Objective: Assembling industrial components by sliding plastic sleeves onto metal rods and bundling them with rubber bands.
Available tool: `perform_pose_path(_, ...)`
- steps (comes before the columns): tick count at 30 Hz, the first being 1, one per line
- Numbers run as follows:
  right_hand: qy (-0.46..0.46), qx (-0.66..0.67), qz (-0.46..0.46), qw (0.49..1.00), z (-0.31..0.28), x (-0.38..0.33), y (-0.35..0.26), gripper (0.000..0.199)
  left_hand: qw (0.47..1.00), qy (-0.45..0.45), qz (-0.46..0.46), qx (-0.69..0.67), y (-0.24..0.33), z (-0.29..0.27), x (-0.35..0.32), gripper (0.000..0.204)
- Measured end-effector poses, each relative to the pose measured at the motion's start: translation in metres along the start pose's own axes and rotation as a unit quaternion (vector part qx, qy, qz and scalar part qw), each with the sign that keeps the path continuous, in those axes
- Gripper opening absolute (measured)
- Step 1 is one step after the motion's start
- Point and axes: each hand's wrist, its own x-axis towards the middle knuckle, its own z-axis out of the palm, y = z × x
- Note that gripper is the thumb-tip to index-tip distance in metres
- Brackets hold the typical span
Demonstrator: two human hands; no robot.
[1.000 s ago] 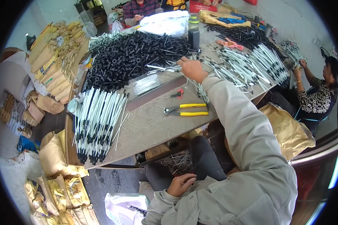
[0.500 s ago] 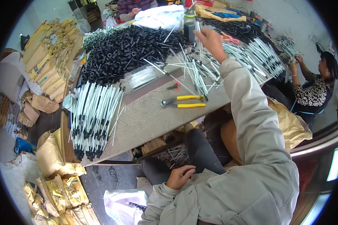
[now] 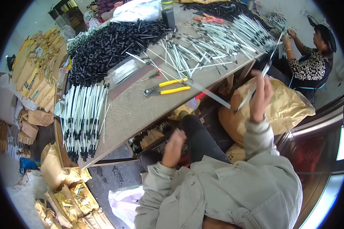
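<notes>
Head view showed the right hand (image 3: 260, 97) raised beside the table's (image 3: 141, 107) near edge, its fingers clenched around a thin white rod with a dark tip (image 3: 258, 82) that slanted up toward the far right. The left hand (image 3: 174, 147) hung low over the person's dark trouser leg, below the table edge, fingers loosely curled and holding nothing that could be made out. On the table lay yellow-handled pliers (image 3: 168, 87), a scatter of loose white rods (image 3: 202, 49), a heap of black parts (image 3: 107, 45) and a neat row of finished rods (image 3: 82, 122). Another person (image 3: 313, 57) sat at the far right corner.
</notes>
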Motion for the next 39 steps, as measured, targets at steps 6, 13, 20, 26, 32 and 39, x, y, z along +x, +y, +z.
perform_pose_path(6,-0.204,0.092,0.161,0.961,-0.005,-0.095,0.001,0.013,0.991,0.042,0.126,-0.007,0.077,0.015,0.060,0.058)
perform_pose_path(13,-0.507,-0.001,0.020,0.862,0.053,-0.110,-0.001,0.020,0.957,0.230,0.102,-0.142,0.093,0.028,0.045,0.028)
perform_pose_path(20,-0.349,-0.112,-0.136,0.920,0.187,-0.024,0.044,0.029,0.908,0.347,0.088,-0.219,0.083,-0.016,0.017,0.027)
perform_pose_path(26,-0.363,-0.358,-0.247,0.824,0.262,0.009,0.101,0.029,0.890,0.372,0.132,-0.227,0.097,-0.007,-0.004,0.032)
perform_pose_path(32,-0.247,-0.307,-0.243,0.886,0.224,0.036,0.063,0.021,0.851,0.438,0.170,-0.235,0.096,-0.009,-0.008,0.025)
perform_pose_path(39,-0.174,0.208,-0.032,0.962,0.141,0.047,-0.014,0.020,0.959,0.204,0.039,-0.193,0.078,0.016,0.008,0.030)
